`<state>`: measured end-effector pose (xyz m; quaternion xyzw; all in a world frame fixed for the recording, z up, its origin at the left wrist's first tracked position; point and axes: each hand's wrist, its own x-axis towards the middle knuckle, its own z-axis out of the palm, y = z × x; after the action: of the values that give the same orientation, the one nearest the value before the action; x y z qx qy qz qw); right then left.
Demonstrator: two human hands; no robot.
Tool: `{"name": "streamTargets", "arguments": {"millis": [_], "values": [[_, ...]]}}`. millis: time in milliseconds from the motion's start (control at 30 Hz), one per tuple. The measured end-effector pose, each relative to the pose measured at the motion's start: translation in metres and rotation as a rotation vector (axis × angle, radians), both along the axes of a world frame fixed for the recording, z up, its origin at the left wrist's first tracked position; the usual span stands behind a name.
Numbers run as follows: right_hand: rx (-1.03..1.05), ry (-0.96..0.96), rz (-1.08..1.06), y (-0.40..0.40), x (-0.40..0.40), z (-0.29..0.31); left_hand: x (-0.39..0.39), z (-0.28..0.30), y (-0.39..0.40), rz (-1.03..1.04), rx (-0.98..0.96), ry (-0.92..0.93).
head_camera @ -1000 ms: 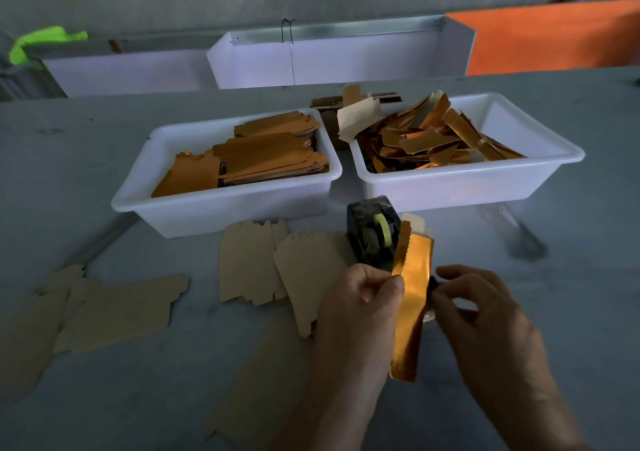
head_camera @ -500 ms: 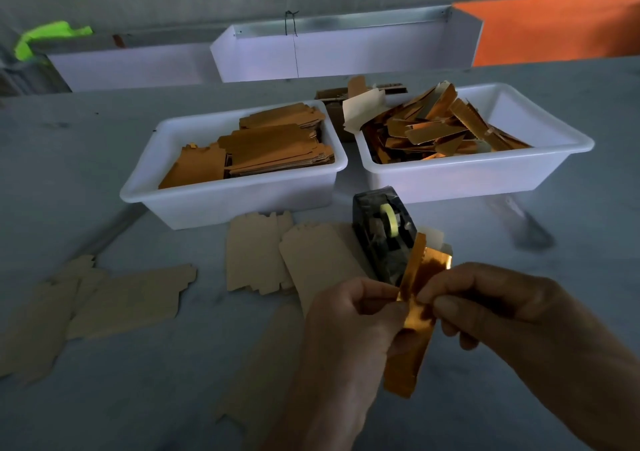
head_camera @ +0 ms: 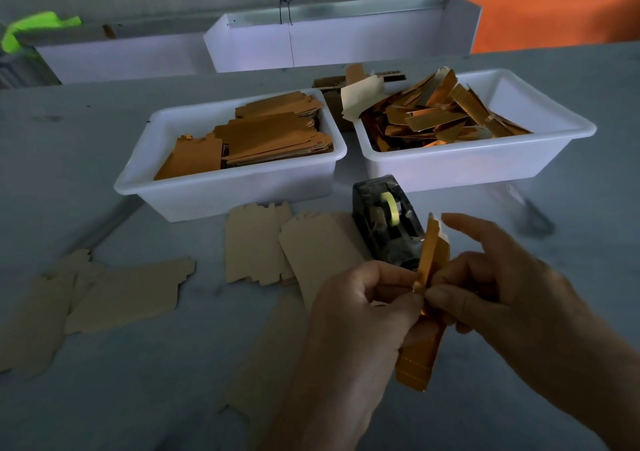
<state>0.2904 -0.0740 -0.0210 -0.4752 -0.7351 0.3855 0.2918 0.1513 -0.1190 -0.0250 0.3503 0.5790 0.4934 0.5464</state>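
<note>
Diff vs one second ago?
The right hand closed in leftward on the gold card and now pinches its middle, opposite the left hand, which kept its grip. Tape dispenser, bins and flat blanks stayed put.

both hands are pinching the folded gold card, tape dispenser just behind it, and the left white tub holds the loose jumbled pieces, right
Not quite. In the head view the left white tub holds flat stacked pieces; the loose jumbled ones fill the right white tub. The left hand and right hand do pinch the folded gold card, tape dispenser just behind it.
</note>
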Motion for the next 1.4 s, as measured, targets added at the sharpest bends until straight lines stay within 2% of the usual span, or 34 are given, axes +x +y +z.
{"name": "streamTargets", "arguments": {"millis": [167,367,467,667,800,867,967,1033,1100,1200,1267,1333,1400], "values": [[0.067,-0.090,-0.043,-0.002,0.000,0.000,-0.001,0.002,0.000,-0.049,-0.039,-0.057],[0.158,-0.174,-0.075,-0.004,-0.003,-0.003,0.003,-0.009,-0.001,0.028,0.027,-0.052],[0.173,-0.219,-0.083,-0.005,-0.001,-0.005,0.012,-0.015,-0.003,0.100,0.069,0.066],[0.226,-0.379,-0.125,-0.008,-0.004,-0.003,0.030,-0.027,-0.008,0.277,0.269,0.441],[0.239,-0.482,-0.201,-0.007,-0.004,0.005,0.023,-0.024,-0.012,0.318,0.319,0.522],[0.109,-0.349,-0.191,-0.004,-0.003,0.009,0.017,-0.019,-0.011,0.309,0.307,0.429],[-0.245,0.033,-0.010,0.007,-0.001,0.006,0.006,-0.009,-0.010,0.217,0.130,0.136],[-0.381,0.171,0.086,0.014,-0.005,0.003,-0.006,-0.008,-0.008,0.160,0.041,0.035],[-0.460,0.338,0.070,0.025,-0.008,-0.001,-0.018,-0.014,-0.006,0.177,0.042,0.155],[-0.558,0.540,-0.046,0.059,-0.013,-0.005,-0.038,-0.028,-0.002,0.358,0.080,0.610],[-0.601,0.699,-0.161,0.093,-0.018,-0.004,-0.047,-0.036,0.001,0.445,0.058,0.837],[-0.623,0.909,-0.291,0.130,-0.023,0.001,-0.053,-0.047,0.007,0.444,0.002,0.876],[-0.614,1.086,-0.391,0.158,-0.028,0.008,-0.056,-0.052,0.013,0.424,-0.026,0.806]]}}
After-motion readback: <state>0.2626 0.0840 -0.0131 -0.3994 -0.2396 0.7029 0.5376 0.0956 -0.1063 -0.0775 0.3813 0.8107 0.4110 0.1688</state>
